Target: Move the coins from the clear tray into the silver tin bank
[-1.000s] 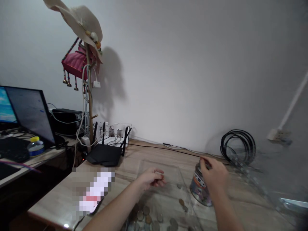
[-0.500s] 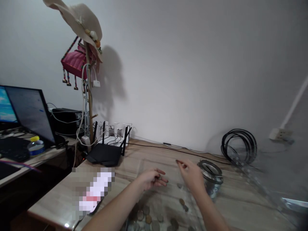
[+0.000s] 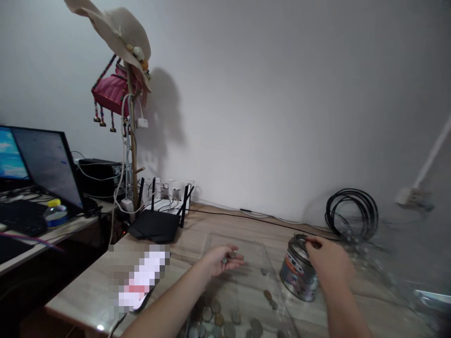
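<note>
My left hand (image 3: 225,261) is palm up above a clear plastic tray (image 3: 225,238), its fingers loosely curled and a few coins (image 3: 230,255) resting in it. My right hand (image 3: 329,256) has its fingers pinched together at the slotted lid of a printed metal coin tin (image 3: 299,272). Whatever lies between those fingertips is hidden. Several loose coins (image 3: 229,328) are in the near part of the tray, with a few more (image 3: 269,298) along its right side.
A black router (image 3: 155,225) stands at the table's back left, and a phone (image 3: 144,277), partly pixelated, lies in front. Coiled black cable (image 3: 350,213) leans on the wall at right. A monitor (image 3: 45,164) and yellow-capped bottle (image 3: 55,213) are on the left desk.
My right hand has moved right, from above the tray to the tin's lid. The tin's printed side now shows. My left hand has opened slightly, showing the coins in its palm.
</note>
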`<state>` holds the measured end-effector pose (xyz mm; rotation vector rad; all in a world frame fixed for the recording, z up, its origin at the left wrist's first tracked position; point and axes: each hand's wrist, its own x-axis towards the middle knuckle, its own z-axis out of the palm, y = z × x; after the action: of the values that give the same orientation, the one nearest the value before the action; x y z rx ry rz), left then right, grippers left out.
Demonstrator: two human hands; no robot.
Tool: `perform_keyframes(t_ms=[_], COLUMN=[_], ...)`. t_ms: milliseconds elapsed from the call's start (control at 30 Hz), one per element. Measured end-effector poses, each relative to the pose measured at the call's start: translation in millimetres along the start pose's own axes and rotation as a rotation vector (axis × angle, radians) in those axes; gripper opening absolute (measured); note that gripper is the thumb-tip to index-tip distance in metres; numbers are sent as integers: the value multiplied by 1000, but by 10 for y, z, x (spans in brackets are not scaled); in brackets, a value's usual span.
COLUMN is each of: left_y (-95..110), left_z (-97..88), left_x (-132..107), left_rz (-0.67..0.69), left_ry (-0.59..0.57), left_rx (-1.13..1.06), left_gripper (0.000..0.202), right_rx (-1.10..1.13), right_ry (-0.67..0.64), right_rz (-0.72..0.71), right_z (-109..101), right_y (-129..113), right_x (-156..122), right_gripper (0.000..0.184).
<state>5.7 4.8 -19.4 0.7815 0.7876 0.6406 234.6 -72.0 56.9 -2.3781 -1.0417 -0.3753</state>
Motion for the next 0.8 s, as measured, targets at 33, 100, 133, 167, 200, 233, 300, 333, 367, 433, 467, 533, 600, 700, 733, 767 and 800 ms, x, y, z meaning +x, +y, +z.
perform_keyframes(t_ms=[33, 100, 133, 167, 200, 233, 300, 333, 367, 433, 467, 533, 600, 700, 733, 767, 800], left_y=[3, 6, 7, 6, 4, 2, -3, -5, -7, -8, -8, -6, -5, -4, -2, 0, 3], left_z=[2, 1, -2, -6, -12, -19, -32, -37, -40, -42, -42, -39, -36, -35, -37, -39, -43], left_x=[-10, -21, -22, -20, -16, -10, 3, 7, 9, 7, 4, -5, -10, -12, -12, -14, -15], left_rz=[-3, -10, -14, -18, -20, -22, -32, -37, -42, -50, -48, -42, -37, -42, -42, -44, -47], left_ry=[-3, -13, -18, -23, -29, -37, -60, -73, -86, -101, -104, -110, -113, -118, -123, -134, -154], left_rx=[0, 1, 0, -3, -6, -10, -15, -13, -8, 5, 11, 14, 14, 21, 19, 13, 0], left_gripper=[34, 32, 31, 30, 29, 29, 31, 33, 35, 38, 39, 39, 40, 39, 38, 37, 35], right_rx=[3, 7, 5, 2, 0, -1, 3, 9, 19, 48, 68, 109, 129, 109, 108, 118, 142], right_ry=[-1, -13, -22, -31, -44, -54, -55, -49, -41, -13, 4, 44, 87, 101, 127, 176, 241], right_rz=[8, 17, 29, 42, 50, 53, 47, 37, 28, 16, 5, -18, -36, -61, -86, -126, -179], right_z=[-7, -25, -34, -41, -46, -48, -41, -32, -18, 22, 48, 106, 159, 183, 175, 164, 154], right_y=[-8, -22, -28, -33, -36, -38, -33, -25, -13, 21, 42, 90, 136, 169, 161, 139, 103], right_x=[-4, -8, -8, -6, -4, -1, 6, 10, 16, 34, 47, 78, 107, 123, 116, 101, 76], right_gripper=[32, 32, 32, 32, 33, 33, 34, 35, 35, 35, 35, 32, 28, 26, 28, 30, 32])
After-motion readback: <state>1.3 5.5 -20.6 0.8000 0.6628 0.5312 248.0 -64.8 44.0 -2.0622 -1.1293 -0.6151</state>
